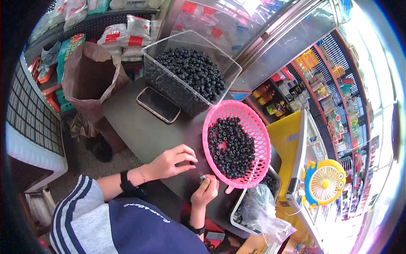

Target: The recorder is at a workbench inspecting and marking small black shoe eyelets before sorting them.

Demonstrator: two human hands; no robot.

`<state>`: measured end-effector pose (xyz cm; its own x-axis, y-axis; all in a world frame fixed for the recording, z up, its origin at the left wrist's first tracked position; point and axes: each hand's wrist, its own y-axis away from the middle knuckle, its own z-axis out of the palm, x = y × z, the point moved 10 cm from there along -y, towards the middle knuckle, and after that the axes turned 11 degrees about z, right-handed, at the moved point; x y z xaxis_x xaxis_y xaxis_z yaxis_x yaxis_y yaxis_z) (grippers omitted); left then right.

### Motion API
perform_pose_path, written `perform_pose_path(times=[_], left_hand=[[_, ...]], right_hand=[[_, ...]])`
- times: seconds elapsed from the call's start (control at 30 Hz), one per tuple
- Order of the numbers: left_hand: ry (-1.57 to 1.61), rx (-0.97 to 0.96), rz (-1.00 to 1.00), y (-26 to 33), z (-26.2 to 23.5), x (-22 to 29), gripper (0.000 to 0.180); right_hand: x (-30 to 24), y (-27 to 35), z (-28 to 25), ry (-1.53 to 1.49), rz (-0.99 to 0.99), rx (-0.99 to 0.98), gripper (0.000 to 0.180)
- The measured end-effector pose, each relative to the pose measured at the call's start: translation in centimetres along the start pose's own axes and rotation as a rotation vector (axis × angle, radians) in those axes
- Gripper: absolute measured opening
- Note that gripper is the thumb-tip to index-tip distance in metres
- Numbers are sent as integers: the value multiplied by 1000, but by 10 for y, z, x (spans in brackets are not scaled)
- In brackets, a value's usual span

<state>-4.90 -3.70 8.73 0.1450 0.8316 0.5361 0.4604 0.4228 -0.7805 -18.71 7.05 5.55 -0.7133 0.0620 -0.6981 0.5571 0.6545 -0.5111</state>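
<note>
My left hand (171,162) is over the dark table, and its thumb and fingertips pinch a small black part (192,163). Just to the right and nearer to me, my right hand (204,192) is closed round a small teal-coloured piece (203,178), mostly hidden by the fingers, so its kind cannot be made out. The two hands are slightly apart. Right beside them stands a pink slotted plastic basket (266,156), partly filled with small black ring-shaped parts (231,146). Behind it, a clear plastic bin (158,70) holds a heap of similar black parts (188,70).
A phone (158,104) lies on the table (139,127) by the bin. An open brown paper bag (95,80) is at the left. Right of the hands are a white-rimmed tray (234,218) and a crumpled clear bag (262,207). A yellow fan (325,183) stands farther right.
</note>
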Motion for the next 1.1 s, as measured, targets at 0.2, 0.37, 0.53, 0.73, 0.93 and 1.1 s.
perform_pose_path(times=[0.2, 0.37, 0.53, 0.73, 0.93, 1.1], left_hand=[[-268, 132, 230, -81, -73, 20, 22], [-614, 23, 96, -144, -107, -47, 23], [-134, -249, -36, -163, -32, -77, 29], [-718, -648, 369, -146, 68, -62, 9], [-785, -969, 203, -122, 106, -77, 7], [-585, -920, 192, -124, 111, -89, 5]], right_hand=[[-5, -3, 3, -26, -37, 1, 20], [-7, -4, -4, -50, -13, -18, 17], [-12, -7, 0, -39, -39, -45, 15], [-10, -7, -1, -41, -14, -77, 14], [-11, -8, 1, -31, -34, -76, 6], [-12, -9, -2, -45, -38, -64, 7]])
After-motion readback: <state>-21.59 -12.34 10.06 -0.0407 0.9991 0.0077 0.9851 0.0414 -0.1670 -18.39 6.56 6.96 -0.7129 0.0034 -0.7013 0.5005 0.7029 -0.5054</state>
